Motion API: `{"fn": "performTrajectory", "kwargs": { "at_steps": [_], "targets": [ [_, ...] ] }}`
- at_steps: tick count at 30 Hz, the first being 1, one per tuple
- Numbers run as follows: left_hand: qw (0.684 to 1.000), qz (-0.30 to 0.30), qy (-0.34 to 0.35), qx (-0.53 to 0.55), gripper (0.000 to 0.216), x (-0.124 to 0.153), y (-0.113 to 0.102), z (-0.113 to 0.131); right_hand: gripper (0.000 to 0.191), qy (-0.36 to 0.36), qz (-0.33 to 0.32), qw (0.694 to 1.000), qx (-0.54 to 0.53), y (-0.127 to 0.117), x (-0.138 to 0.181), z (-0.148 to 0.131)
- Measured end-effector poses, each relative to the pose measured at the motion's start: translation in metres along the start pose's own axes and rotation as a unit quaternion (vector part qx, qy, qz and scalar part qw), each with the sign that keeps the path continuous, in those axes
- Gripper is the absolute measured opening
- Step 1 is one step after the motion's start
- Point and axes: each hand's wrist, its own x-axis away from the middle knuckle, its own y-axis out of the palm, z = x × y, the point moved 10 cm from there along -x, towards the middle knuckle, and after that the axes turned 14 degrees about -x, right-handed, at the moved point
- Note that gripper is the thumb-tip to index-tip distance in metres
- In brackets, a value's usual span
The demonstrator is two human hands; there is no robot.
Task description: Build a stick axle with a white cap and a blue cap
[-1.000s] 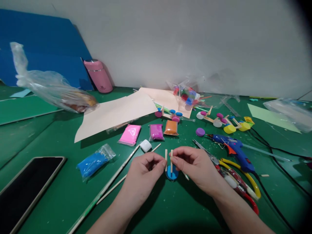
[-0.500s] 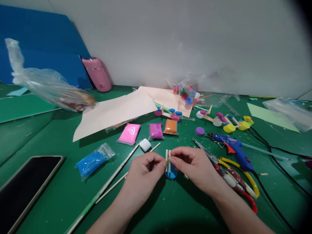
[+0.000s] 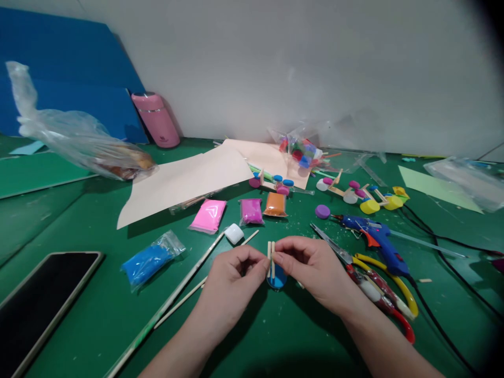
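Two short wooden sticks (image 3: 271, 258) stand upright side by side above a round blue disc (image 3: 277, 279). My left hand (image 3: 240, 275) pinches the left stick between thumb and forefinger. The right stick is gripped the same way by my right hand (image 3: 311, 268). The sticks' lower ends are over the disc; whether they are fixed to it I cannot tell. Behind my left hand lie a thin wooden stick (image 3: 185, 300) and a longer pale stick in a clear sleeve (image 3: 169, 304). A white clay piece (image 3: 233, 234) rests near their far ends.
To the right lie a blue glue gun (image 3: 378, 241), scissors (image 3: 334, 245) and yellow-handled pliers (image 3: 405, 289). Clay packets (image 3: 251, 211), small wheeled stick models (image 3: 275, 184) and a purple disc (image 3: 322, 211) are farther back. A phone (image 3: 47, 304) and a blue clay packet (image 3: 151, 260) lie left.
The right stick has shifted very slightly left, closer to the other stick. Both hands keep their pinch, and the rest looks the same.
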Motion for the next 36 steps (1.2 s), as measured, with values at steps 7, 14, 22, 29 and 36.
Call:
{"fn": "performTrajectory", "kwargs": {
  "at_steps": [7, 14, 22, 29, 36],
  "targets": [
    [1.000, -0.007, -0.018, -0.004, 0.019, 0.0019, 0.0006, 0.0004, 0.017, 0.001, -0.002, 1.000, -0.008, 0.0000, -0.0006, 0.0021],
    [1.000, -0.014, -0.020, -0.015, 0.020, 0.0026, 0.0018, 0.0002, 0.017, 0.000, 0.000, 1.000, -0.016, -0.0007, -0.0002, 0.0028],
    [1.000, -0.017, -0.016, -0.012, 0.021, 0.0015, 0.0023, 0.0008, 0.015, 0.002, 0.002, 1.000, -0.022, -0.0007, -0.0008, 0.0038],
    [1.000, -0.019, -0.024, -0.005, 0.022, 0.0015, 0.0028, -0.0020, 0.016, 0.001, -0.003, 1.000, -0.027, -0.0005, -0.0002, 0.0047],
    [1.000, -0.011, -0.028, 0.003, 0.020, 0.0012, 0.0009, 0.0011, 0.014, 0.007, -0.012, 1.000, -0.027, 0.0029, 0.0009, 0.0048]
  ]
}}
